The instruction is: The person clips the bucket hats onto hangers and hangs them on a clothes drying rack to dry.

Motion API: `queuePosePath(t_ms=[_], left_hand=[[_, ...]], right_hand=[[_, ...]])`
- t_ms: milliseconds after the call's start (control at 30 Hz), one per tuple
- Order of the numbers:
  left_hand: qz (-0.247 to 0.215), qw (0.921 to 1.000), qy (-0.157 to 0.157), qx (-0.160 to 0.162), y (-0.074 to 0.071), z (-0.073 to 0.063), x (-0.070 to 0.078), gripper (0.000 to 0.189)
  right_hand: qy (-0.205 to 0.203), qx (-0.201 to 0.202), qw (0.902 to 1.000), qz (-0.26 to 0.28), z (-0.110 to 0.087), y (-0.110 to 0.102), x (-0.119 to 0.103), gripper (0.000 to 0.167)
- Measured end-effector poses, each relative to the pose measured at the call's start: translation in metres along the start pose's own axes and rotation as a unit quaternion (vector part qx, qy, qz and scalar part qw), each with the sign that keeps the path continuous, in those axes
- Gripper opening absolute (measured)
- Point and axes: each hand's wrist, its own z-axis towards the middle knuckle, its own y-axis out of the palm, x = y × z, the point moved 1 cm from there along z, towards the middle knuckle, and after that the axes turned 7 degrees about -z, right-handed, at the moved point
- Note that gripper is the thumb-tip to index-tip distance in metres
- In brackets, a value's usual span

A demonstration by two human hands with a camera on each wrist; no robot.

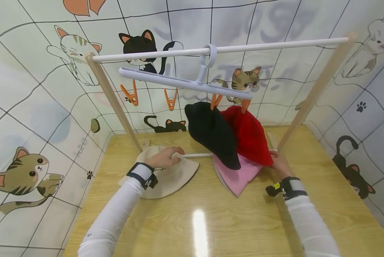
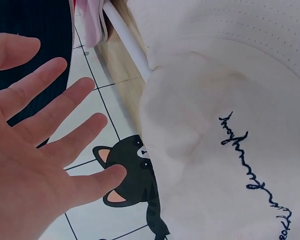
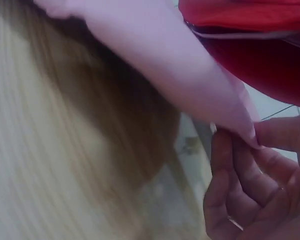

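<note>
My left hand [image 1: 165,158] is over a cream bucket hat [image 1: 174,180] lying on the table at the left. In the left wrist view its fingers [image 2: 55,97] are spread and hold nothing, beside the hat's dark stitched lettering [image 2: 260,185]. On the right, my right hand [image 1: 279,164] pinches the edge of a pink hat [image 3: 160,55] between thumb and fingers. The pink hat's lower part lies below a black hat [image 1: 211,132] and a red hat [image 1: 248,132], which partly hide it. Those two hang from orange clips on a pale hanger [image 1: 185,84].
The hanger hooks over a white rail [image 1: 275,45] between two wooden posts [image 1: 113,101]. Two orange clips [image 1: 171,100] on its left half hold nothing. A lower white bar [image 1: 196,155] runs behind the hats. Cat-patterned walls [image 1: 192,25] surround the wooden table [image 1: 166,228].
</note>
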Motion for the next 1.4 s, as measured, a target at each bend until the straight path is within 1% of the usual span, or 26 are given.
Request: queuePosePath(t_ms=[67,167,267,367,433,600,733,867,967,1067,1300,1400], left_hand=[[-0.004,1.0000,0.001,0.002,-0.001,0.000,0.001,0.033],[-0.001,0.9999,0.011,0.007,-0.001,-0.001,0.002,0.032],[0.001,0.9999,0.011,0.006,-0.002,0.000,0.004,0.033],[-0.003,1.0000,0.002,0.000,-0.002,0.001,0.004,0.033],[0.000,1.0000,0.001,-0.005,-0.001,0.001,0.003,0.033],[0.004,0.9999,0.006,-0.009,0.002,0.003,-0.001,0.032],[0.000,1.0000,0.001,-0.008,0.003,0.003,-0.003,0.032],[0.000,1.0000,0.002,-0.004,0.004,0.003,-0.001,0.031],[-0.008,0.9999,-0.001,-0.006,0.003,0.002,0.002,0.031],[-0.013,0.9998,-0.007,-0.012,0.004,0.002,0.002,0.031],[-0.013,0.9999,0.007,-0.008,0.005,0.002,-0.001,0.029],[-0.018,0.9998,0.003,-0.008,0.004,0.001,-0.001,0.029]], right_hand=[[0.004,0.014,0.9998,0.010,-0.002,-0.008,-0.003,0.041],[0.016,0.034,0.9992,0.016,-0.005,-0.018,-0.009,0.046],[0.019,0.046,0.9987,-0.010,-0.008,-0.028,-0.016,0.049],[0.006,0.056,0.9967,-0.058,-0.009,-0.037,-0.020,0.045],[0.001,0.061,0.9952,-0.077,-0.009,-0.042,-0.021,0.043],[-0.003,0.062,0.9938,-0.092,-0.009,-0.054,-0.029,0.043],[-0.014,0.070,0.9924,-0.100,-0.009,-0.062,-0.038,0.044],[-0.032,0.084,0.9894,-0.114,-0.009,-0.071,-0.047,0.044],[-0.046,0.096,0.9859,-0.129,-0.008,-0.076,-0.053,0.042],[-0.056,0.104,0.9824,-0.145,-0.008,-0.081,-0.057,0.039],[-0.047,0.091,0.9844,-0.143,-0.009,-0.089,-0.069,0.042],[-0.045,0.089,0.9844,-0.145,-0.009,-0.092,-0.073,0.045]])
